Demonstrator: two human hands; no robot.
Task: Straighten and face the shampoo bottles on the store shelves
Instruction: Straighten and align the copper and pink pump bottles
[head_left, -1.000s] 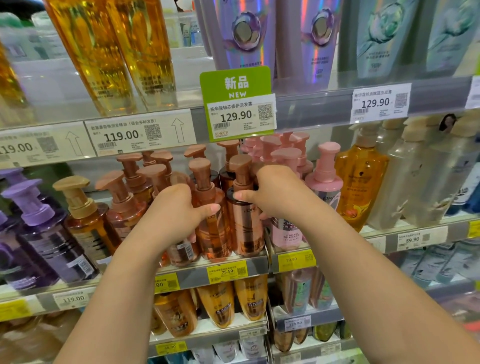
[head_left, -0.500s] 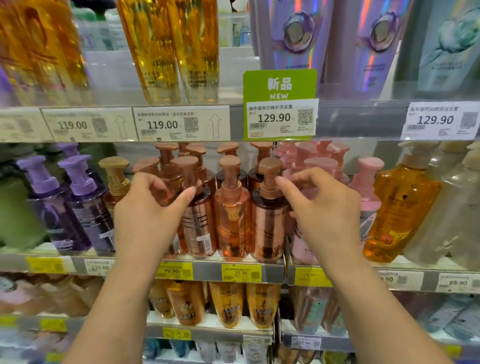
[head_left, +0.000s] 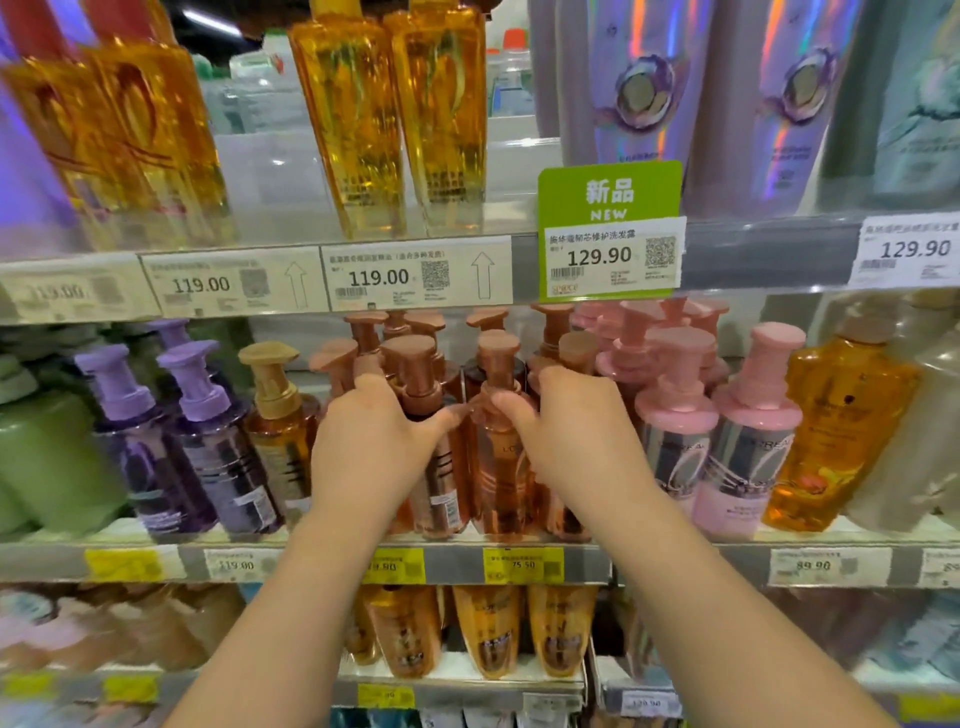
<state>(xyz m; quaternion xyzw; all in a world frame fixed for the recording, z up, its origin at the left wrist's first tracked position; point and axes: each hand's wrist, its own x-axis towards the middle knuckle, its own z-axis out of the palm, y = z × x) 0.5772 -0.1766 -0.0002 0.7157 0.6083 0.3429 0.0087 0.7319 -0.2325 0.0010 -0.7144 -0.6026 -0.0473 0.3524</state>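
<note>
I am squaring up the copper pump bottles: my left hand (head_left: 379, 447) grips one bottle (head_left: 431, 441), my right hand (head_left: 566, 436) grips its neighbour (head_left: 493, 457) between my thumbs. Both stand upright, pump heads pointing toward me. Next, I judge, small twists to bring the labels forward

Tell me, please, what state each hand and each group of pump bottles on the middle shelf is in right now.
left hand: grips a copper pump bottle.
right hand: grips the next copper bottle.
purple pump bottles: upright, untouched.
pink pump bottles: upright, labels facing out.
amber bottle: upright, untouched.
</note>
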